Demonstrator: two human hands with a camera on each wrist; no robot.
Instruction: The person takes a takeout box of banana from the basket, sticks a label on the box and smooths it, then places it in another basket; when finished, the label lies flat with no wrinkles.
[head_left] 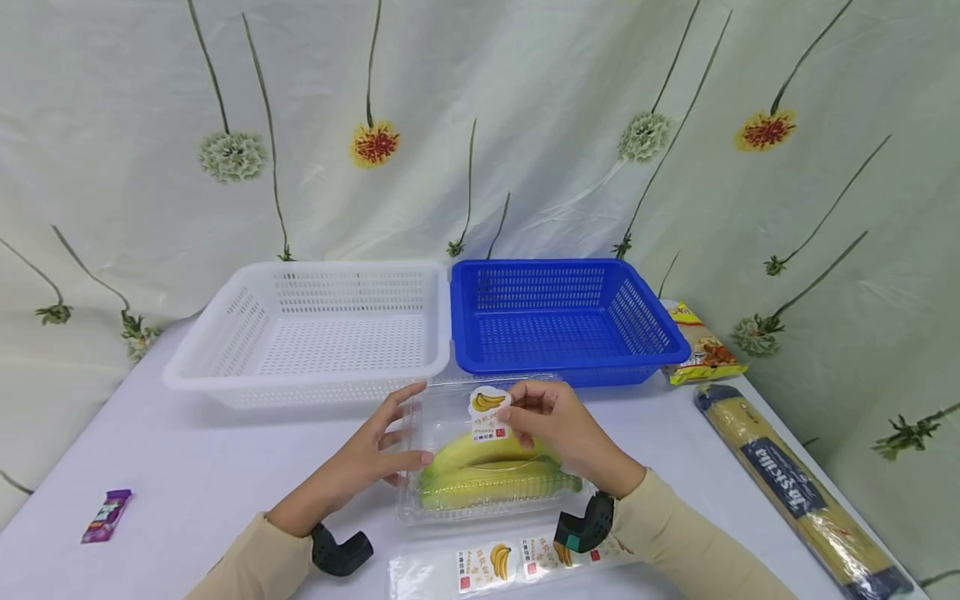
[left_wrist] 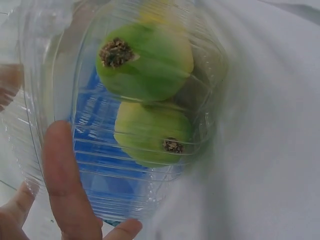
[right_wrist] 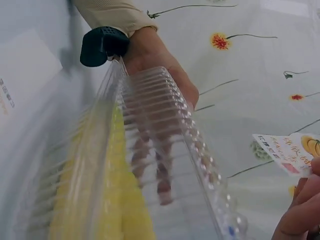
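Observation:
A clear plastic clamshell box holds yellow-green bananas at the middle of the table. My left hand grips its left end, thumb over the near side and fingers spread along the edge. In the left wrist view a finger lies against the ribbed clear wall, and two green banana ends show through it. Above the lid, my right hand pinches a white banana label by its right edge. The right wrist view shows this label held off the box, tilted.
Behind the box stand a white basket and a blue basket. A strip of banana labels lies in front. To the right are a spaghetti pack and a yellow snack bag. A small purple packet lies far left.

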